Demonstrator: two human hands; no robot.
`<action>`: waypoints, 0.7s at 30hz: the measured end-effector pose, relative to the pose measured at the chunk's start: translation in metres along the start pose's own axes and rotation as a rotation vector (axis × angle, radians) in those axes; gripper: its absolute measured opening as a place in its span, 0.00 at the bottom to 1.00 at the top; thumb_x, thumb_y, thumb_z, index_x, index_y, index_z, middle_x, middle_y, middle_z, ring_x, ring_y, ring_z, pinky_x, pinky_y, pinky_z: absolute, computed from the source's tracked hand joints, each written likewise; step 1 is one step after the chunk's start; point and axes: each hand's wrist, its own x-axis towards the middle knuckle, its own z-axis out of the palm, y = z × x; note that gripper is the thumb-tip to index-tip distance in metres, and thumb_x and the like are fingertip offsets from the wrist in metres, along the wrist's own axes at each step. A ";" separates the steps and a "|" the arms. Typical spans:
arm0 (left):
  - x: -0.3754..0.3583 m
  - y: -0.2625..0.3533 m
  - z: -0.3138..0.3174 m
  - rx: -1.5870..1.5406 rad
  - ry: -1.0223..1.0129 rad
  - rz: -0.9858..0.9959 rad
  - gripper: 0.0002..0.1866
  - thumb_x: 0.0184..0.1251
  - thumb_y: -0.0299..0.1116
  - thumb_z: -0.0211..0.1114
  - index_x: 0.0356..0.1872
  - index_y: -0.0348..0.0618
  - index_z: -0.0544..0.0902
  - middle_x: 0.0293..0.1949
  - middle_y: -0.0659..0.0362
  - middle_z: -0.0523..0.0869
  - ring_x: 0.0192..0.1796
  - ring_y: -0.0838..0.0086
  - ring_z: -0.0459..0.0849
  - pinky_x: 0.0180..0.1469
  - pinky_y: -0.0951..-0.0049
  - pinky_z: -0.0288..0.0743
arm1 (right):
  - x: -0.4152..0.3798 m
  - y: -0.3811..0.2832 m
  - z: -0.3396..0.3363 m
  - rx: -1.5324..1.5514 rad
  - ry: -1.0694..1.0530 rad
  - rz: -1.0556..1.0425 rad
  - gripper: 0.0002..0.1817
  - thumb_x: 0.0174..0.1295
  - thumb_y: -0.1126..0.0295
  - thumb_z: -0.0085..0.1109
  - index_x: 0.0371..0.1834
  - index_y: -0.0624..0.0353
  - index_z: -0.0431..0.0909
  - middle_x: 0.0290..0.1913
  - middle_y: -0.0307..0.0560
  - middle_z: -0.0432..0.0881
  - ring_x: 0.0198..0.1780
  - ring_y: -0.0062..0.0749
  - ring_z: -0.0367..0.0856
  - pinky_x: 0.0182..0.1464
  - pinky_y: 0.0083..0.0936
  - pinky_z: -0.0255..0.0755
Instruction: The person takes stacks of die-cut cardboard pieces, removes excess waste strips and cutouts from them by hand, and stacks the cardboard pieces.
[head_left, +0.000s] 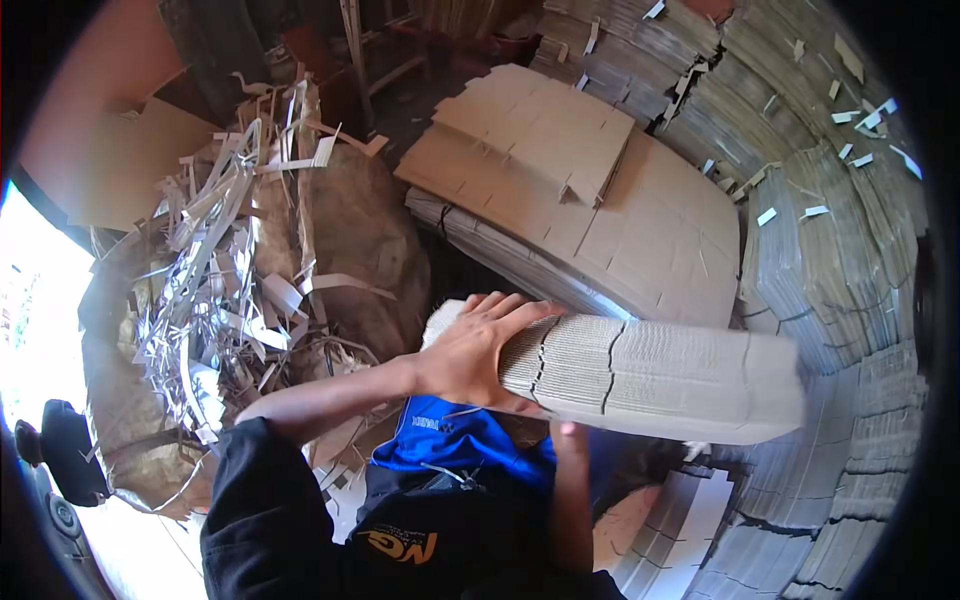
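Observation:
A thick bundle of cardboard sheets (670, 375) lies crosswise in front of my body, its layered edges and dark slots facing up. My left hand (485, 350) is wrapped round the bundle's left end, with fingers over the far side and the thumb on the near side. Under the near edge of the bundle, my right hand (568, 432) shows only a thumb tip and the wrist; its other fingers are hidden behind the cardboard. The bundle's right end is slightly blurred.
Flat cardboard sheets (660, 220) lie on a large stack ahead. A big sack (370, 220) with paper scraps (240, 290) stands at the left. Tall cardboard stacks (820, 250) line the right side. More cardboard pieces (665, 530) lie low at the right.

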 end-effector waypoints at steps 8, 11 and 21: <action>0.024 -0.024 0.065 -0.840 0.093 -0.014 0.47 0.49 0.42 0.83 0.69 0.37 0.67 0.63 0.50 0.75 0.66 0.65 0.72 0.70 0.63 0.64 | 0.043 -0.141 -0.020 -0.336 -0.003 -0.103 0.53 0.44 0.54 0.80 0.72 0.62 0.61 0.69 0.49 0.67 0.68 0.41 0.69 0.70 0.40 0.62; 0.022 -0.027 0.110 -1.041 0.042 -0.127 0.42 0.54 0.39 0.81 0.67 0.36 0.69 0.62 0.51 0.77 0.63 0.68 0.75 0.67 0.66 0.68 | 0.061 -0.188 -0.009 -0.611 -0.138 0.104 0.52 0.40 0.59 0.82 0.69 0.60 0.63 0.65 0.47 0.70 0.65 0.38 0.70 0.66 0.40 0.66; -0.011 -0.004 0.230 -1.532 -0.252 -0.749 0.25 0.69 0.43 0.69 0.61 0.41 0.76 0.56 0.55 0.82 0.57 0.71 0.81 0.60 0.64 0.77 | 0.071 -0.205 0.020 -1.689 -0.534 -0.115 0.55 0.33 0.62 0.82 0.67 0.64 0.60 0.59 0.62 0.71 0.64 0.57 0.69 0.67 0.44 0.63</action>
